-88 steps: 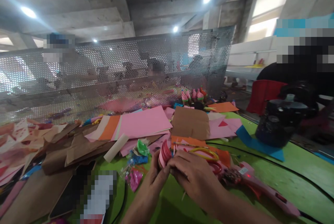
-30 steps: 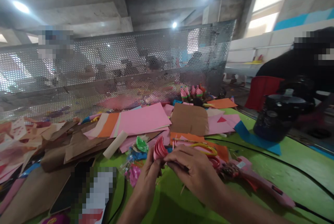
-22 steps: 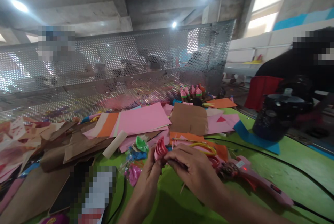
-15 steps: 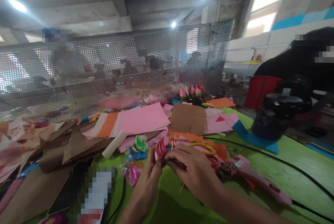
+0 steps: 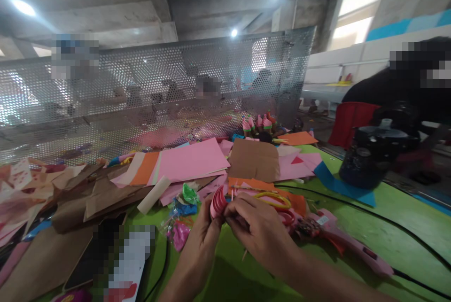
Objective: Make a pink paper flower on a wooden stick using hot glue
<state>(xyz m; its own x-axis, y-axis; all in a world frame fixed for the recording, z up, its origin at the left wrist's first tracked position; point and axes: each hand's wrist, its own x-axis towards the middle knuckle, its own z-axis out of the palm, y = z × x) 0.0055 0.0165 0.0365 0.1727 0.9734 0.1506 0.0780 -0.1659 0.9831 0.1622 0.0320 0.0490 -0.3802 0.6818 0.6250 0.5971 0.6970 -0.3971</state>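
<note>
My left hand (image 5: 202,231) pinches a stack of pink paper petals (image 5: 218,201) fanned upward above the green table (image 5: 369,241). My right hand (image 5: 259,229) is closed against the same pink stack from the right, its fingers curled over it, with a thin wooden stick (image 5: 244,255) poking out beneath. Both hands meet low in the middle of the view. Just behind my right hand lie yellow-handled scissors (image 5: 275,197) and a pink glue gun (image 5: 338,241).
Pink, orange and brown paper sheets (image 5: 190,161) cover the table's back and left. A perforated metal screen (image 5: 158,90) stands behind them. A black pot (image 5: 377,151) sits at the right, near a person in black (image 5: 401,90). Black cables (image 5: 352,212) cross the green surface.
My hands have stayed together on the pink petal stack, shifting it only slightly. The view has drifted a little; the person at the right has leaned lower.
</note>
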